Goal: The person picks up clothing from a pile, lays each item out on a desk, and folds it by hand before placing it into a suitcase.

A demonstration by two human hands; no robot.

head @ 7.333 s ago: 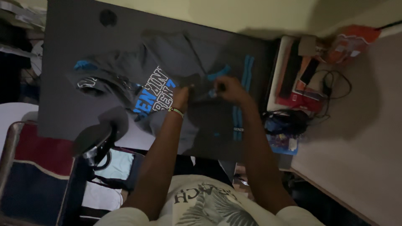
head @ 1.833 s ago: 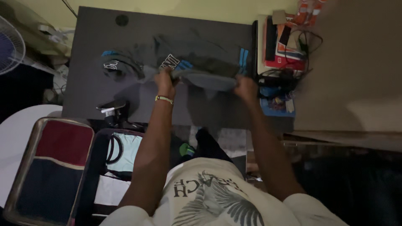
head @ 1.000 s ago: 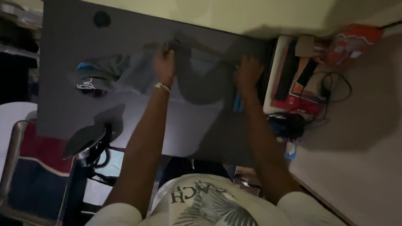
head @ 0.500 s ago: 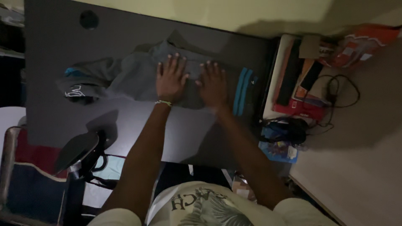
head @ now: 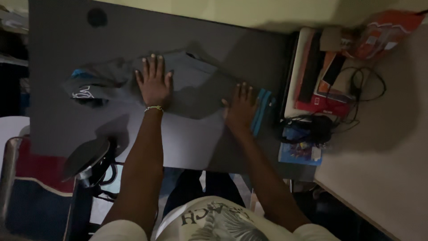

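- While both palms sat close together at the centre of the frame half a second ago, they now lie well apart: the left hand (head: 154, 82) has slid toward the left of the frame and the right hand (head: 241, 107) toward the right.
- Both hands are open and flat, fingers spread, pressing down on the dark grey garment (head: 196, 87) and gripping nothing.
- Lying folded on the dark desk (head: 67, 53) a little above the middle of the frame, the garment looks flatter and more drawn out than it did a moment ago, so the outward sweep reads to me as smoothing a fold that is already laid.
- Its blue stripes (head: 261, 109) show just beside the right hand's fingers, at the garment's right end.
- At the left of the frame a bunched part of dark cloth with blue and white marks (head: 87, 89) is not yet flattened; I cannot tell whether it belongs to the same garment.
- Right of the desk sit a stack of books and boxes (head: 318, 76) with a black cable (head: 363, 89), untouched.
- At the lower left an open suitcase (head: 35, 187) stands beside the desk.
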